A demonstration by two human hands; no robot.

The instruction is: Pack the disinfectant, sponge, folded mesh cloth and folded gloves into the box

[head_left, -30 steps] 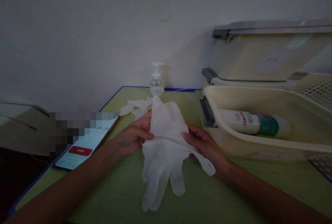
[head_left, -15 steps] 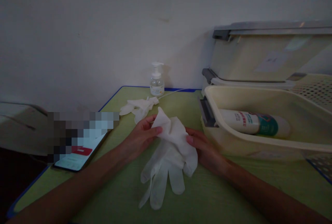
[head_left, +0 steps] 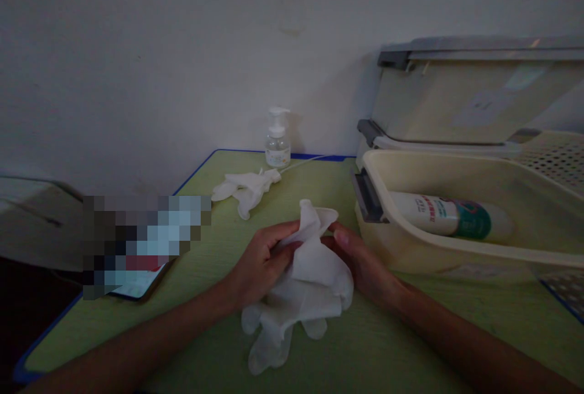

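Between my hands is a thin white disposable glove (head_left: 314, 278), its cuff upward and its fingers hanging down toward me over the table. My left hand (head_left: 267, 260) pinches the left side of the cuff with thumb and fingers. On the other side, my right hand (head_left: 360, 257) grips the cuff's right edge. Folds run across the glove's middle, and some of its fingers are bunched. Another white glove (head_left: 250, 186) lies crumpled on the green table (head_left: 196, 327), farther back.
A pump bottle (head_left: 277, 148) stands by the wall. On the left, a phone (head_left: 141, 281) leans at a slant, partly pixelated. At right, a cream bin (head_left: 438, 263) with a grey handle holds a white and green bottle (head_left: 449, 214). A lidded box (head_left: 442, 105) stands behind.
My left hand has moved right and slightly down, nearer my right hand. The glove's cuff is gathered narrower, and its lower part is more crumpled.
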